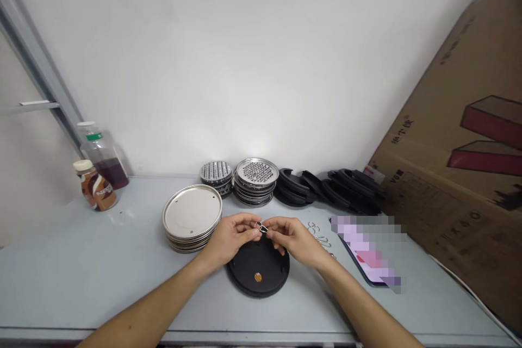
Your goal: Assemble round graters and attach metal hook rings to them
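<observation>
My left hand (240, 231) pinches a small wire ring (258, 225) between thumb and fingertips. My right hand (287, 234) is closed on a small looped wire piece (263, 229) that meets the ring, though whether the two are linked I cannot tell. Directly below both hands lies a round black disc (261, 266) with small raised tabs and an orange sticker (258, 277) near its front edge. Several more bent wire pieces (322, 240) lie on the table just right of my right hand, partly hidden by it.
A stack of round metal plates (192, 212) stands left of the disc. Behind are stacked perforated metal discs (256, 173) and black curved parts (350, 191). A phone (367, 258) lies at right, beside a large cardboard box (457, 174). Two bottles, one brown-labelled (98, 190), stand far left.
</observation>
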{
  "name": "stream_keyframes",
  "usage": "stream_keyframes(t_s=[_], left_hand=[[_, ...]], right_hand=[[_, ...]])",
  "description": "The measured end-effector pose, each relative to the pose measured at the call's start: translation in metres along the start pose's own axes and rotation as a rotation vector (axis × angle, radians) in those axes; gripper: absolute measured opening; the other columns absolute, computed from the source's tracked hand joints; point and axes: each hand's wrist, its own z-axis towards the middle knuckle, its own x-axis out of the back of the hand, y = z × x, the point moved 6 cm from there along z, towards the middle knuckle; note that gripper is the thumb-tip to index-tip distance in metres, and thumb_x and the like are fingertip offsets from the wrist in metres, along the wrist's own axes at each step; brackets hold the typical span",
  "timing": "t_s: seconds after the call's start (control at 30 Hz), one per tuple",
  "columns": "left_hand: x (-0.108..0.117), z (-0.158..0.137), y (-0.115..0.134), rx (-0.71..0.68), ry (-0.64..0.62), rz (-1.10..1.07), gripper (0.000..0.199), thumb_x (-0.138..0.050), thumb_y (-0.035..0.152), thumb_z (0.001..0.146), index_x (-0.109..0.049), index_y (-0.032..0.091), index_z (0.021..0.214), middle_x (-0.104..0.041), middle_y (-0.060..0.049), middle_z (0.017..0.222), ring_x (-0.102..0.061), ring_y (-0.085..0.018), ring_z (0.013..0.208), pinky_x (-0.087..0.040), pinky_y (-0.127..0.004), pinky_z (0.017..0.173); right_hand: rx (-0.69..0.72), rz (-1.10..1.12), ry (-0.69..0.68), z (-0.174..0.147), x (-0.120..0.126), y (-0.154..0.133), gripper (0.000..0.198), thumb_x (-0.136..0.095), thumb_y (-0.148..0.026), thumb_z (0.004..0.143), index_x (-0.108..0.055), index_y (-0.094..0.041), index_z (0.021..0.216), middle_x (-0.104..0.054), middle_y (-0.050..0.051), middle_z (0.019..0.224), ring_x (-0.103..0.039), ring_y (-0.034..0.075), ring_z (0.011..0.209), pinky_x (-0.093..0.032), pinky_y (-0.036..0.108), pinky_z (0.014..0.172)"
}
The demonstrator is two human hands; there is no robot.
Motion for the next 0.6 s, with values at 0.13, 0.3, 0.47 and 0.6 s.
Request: stream_keyframes(t_s=[0.13, 0.3, 0.47, 0.6], left_hand=[[0.002, 0.001, 0.001, -0.038, 0.025, 0.070, 0.033, -0.077, 0.034, 0.077, -0.072, 0.015, 0.102, -0.072, -0.005, 0.086, -0.070, -0.019, 0.080, -0.057, -0.036, 0.082], [0.004, -0.001, 0.004, -0.114, 0.102, 0.191, 0.021, -0.074, 0.029, 0.079, -0.077, 0.018, 0.097, -0.072, -0.004, 0.086, -0.067, -0.018, 0.075, -0.057, -0.031, 0.075], [0.005, 0.000, 0.009, -0.119, 0.108, 0.207, 0.020, -0.071, 0.029, 0.082, -0.077, 0.017, 0.096, -0.072, -0.004, 0.081, -0.069, -0.018, 0.072, -0.057, -0.030, 0.072], [0.004, -0.002, 0.013, -0.131, 0.116, 0.204, 0.023, -0.075, 0.026, 0.079, -0.076, 0.017, 0.099, -0.072, -0.004, 0.083, -0.069, -0.019, 0.079, -0.058, -0.032, 0.078]], right_hand=[[-0.068, 0.311, 0.022, 0.002, -0.006, 0.005, 0.037, -0.081, -0.040, 0.070, -0.072, -0.015, 0.097, -0.060, -0.003, 0.062, -0.047, 0.008, 0.048, -0.036, 0.021, 0.044], [-0.182, 0.533, 0.026, -0.002, -0.010, 0.007, 0.034, -0.087, -0.035, 0.064, -0.076, -0.014, 0.088, -0.064, 0.000, 0.071, -0.048, 0.006, 0.051, -0.033, 0.021, 0.046], [-0.160, 0.575, 0.054, -0.001, -0.006, 0.006, 0.038, -0.088, -0.032, 0.063, -0.077, -0.015, 0.095, -0.066, 0.001, 0.073, -0.051, 0.006, 0.054, -0.035, 0.021, 0.049], [-0.128, 0.550, 0.156, 0.001, 0.003, 0.010, 0.036, -0.088, -0.031, 0.062, -0.078, -0.015, 0.093, -0.067, 0.001, 0.073, -0.049, 0.006, 0.053, -0.035, 0.022, 0.048]])
